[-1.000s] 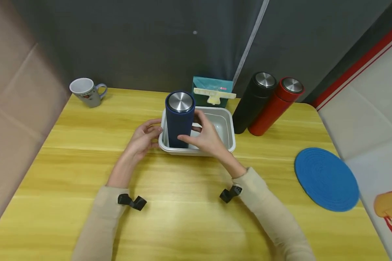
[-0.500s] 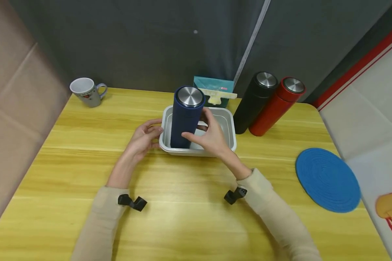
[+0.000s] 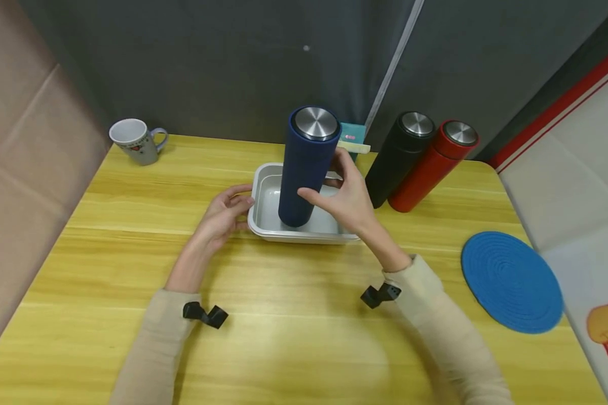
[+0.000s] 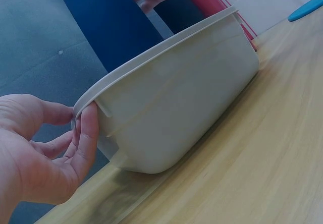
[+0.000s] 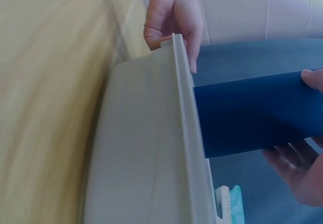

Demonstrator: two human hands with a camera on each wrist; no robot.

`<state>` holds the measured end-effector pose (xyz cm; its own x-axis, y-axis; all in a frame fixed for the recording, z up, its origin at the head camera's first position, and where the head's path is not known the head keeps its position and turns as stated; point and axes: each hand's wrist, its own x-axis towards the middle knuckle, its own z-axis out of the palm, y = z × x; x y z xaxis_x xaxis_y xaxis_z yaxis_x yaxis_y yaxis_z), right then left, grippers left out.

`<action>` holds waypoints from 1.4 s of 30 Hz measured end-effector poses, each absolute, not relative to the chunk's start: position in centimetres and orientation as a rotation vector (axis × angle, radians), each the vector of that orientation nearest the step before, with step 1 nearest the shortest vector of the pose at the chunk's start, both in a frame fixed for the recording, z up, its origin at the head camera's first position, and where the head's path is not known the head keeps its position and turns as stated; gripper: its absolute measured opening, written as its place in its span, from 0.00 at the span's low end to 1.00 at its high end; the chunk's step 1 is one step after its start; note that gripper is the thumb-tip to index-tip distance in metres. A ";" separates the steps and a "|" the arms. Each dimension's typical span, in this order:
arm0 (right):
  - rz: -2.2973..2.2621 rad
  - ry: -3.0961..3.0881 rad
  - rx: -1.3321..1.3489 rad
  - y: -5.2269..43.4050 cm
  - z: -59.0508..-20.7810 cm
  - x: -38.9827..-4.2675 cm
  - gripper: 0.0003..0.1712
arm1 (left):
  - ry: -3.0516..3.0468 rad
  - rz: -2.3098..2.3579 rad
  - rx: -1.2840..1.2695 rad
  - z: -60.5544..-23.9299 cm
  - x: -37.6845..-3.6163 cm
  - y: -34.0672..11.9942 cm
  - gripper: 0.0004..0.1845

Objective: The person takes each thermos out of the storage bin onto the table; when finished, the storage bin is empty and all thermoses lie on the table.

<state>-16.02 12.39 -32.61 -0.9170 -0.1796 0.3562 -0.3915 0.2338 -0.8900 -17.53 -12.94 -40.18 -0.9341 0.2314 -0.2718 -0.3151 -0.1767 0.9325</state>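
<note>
A navy blue thermos (image 3: 306,163) with a steel-topped lid stands over a light grey plastic tub (image 3: 304,238), its lower end inside the rim. My right hand (image 3: 353,197) grips the thermos from the right, thumb in front and fingers behind. Whether its base touches the tub floor is unclear. At the tub's left end, my left hand (image 3: 223,216) pinches the rim. The left wrist view shows thumb and fingers of that hand (image 4: 55,148) on the tub's corner. In the right wrist view the tub wall (image 5: 146,133) hides the thermos base.
A black thermos (image 3: 400,157) and a red thermos (image 3: 433,166) stand right of the tub. Behind it, a teal bag (image 3: 353,132) with a pale clip is partly hidden. A grey mug (image 3: 139,143) stands back left, and a round blue mat (image 3: 512,281) lies at the right.
My right hand has lifted the navy thermos and shifted it right, so it now covers much of the teal bag. The left hand and the tub have stayed put.
</note>
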 end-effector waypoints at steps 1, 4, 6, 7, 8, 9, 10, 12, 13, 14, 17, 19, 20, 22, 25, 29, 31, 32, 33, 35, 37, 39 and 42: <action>1.766 -2.317 0.536 12.5 -32.4 -16.0 0.40 | 1.741 2.171 -0.090 -40.2 -17.5 -13.0 0.24; 1.822 -2.282 0.528 12.7 -31.8 -15.9 0.41 | 1.737 2.175 -0.083 -40.1 -17.5 -13.0 0.24; 1.858 -2.251 0.520 12.9 -31.4 -15.8 0.41 | 1.739 2.175 -0.085 -40.1 -17.5 -13.0 0.24; 1.869 -2.237 0.515 13.1 -31.2 -15.7 0.41 | 1.740 2.173 -0.085 -40.1 -17.4 -13.0 0.24; 1.869 -2.227 0.515 13.2 -31.0 -15.6 0.41 | 1.738 2.171 -0.088 -40.1 -17.4 -13.0 0.24; 1.856 -2.223 0.513 13.4 -30.8 -15.5 0.41 | 1.738 2.170 -0.087 -40.1 -17.4 -13.0 0.24; 1.840 -2.221 0.509 13.6 -30.6 -15.5 0.41 | 1.735 2.171 -0.086 -40.1 -17.5 -13.0 0.24; 1.816 -2.211 0.506 14.1 -30.2 -15.5 0.40 | 1.727 2.173 -0.087 -40.1 -17.5 -13.0 0.25; 1.801 -2.205 0.508 14.3 -30.1 -15.4 0.40 | 1.723 2.175 -0.087 -40.1 -17.6 -13.0 0.25; 1.793 -2.198 0.512 14.6 -29.9 -15.4 0.40 | 1.721 2.177 -0.086 -40.1 -17.6 -12.9 0.25; 1.814 -2.167 0.522 15.5 -29.6 -15.3 0.40 | 1.716 2.180 -0.089 -40.0 -17.6 -12.8 0.24; 1.853 -2.147 0.515 16.0 -29.3 -15.2 0.40 | 1.716 2.179 -0.092 -40.0 -17.6 -12.8 0.25; 1.873 -2.143 0.502 16.3 -29.2 -15.1 0.40 | 1.717 2.180 -0.095 -40.0 -17.6 -12.9 0.25; 1.900 -2.138 0.478 16.8 -29.0 -14.8 0.40 | 1.717 2.182 -0.101 -40.1 -17.6 -12.9 0.25; 1.885 -2.153 0.446 17.6 -28.8 -14.6 0.41 | 1.720 2.180 -0.105 -40.1 -17.7 -12.9 0.25; 1.868 -2.157 0.432 18.7 -28.7 -14.3 0.41 | 1.714 2.186 -0.110 -40.2 -17.8 -12.8 0.24; 1.877 -2.142 0.426 19.2 -28.8 -14.3 0.40 | 1.709 2.188 -0.108 -40.2 -17.9 -12.7 0.24; 1.885 -2.134 0.422 19.6 -28.8 -14.2 0.40 | 1.707 2.188 -0.107 -40.2 -18.0 -12.7 0.24; 1.891 -2.123 0.418 19.9 -28.8 -14.2 0.41 | 1.706 2.184 -0.106 -40.3 -18.0 -12.7 0.24; 1.900 -2.103 0.410 20.5 -28.9 -14.1 0.41 | 1.703 2.179 -0.098 -40.3 -18.1 -12.7 0.24; 1.915 -2.081 0.411 21.2 -28.9 -14.1 0.41 | 1.705 2.176 -0.097 -40.3 -18.2 -12.8 0.24; 1.934 -2.054 0.421 21.8 -28.9 -14.0 0.41 | 1.710 2.175 -0.095 -40.3 -18.3 -12.9 0.24; 1.950 -2.030 0.428 22.8 -29.1 -13.8 0.42 | 1.719 2.166 -0.089 -40.4 -18.3 -13.0 0.25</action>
<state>-13.77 22.80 -29.08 -0.9127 -0.0111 0.4084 -0.4085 0.0380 -0.9119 -18.28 -13.05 -40.40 -0.9285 0.2483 -0.2761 -0.3252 -0.1849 0.9274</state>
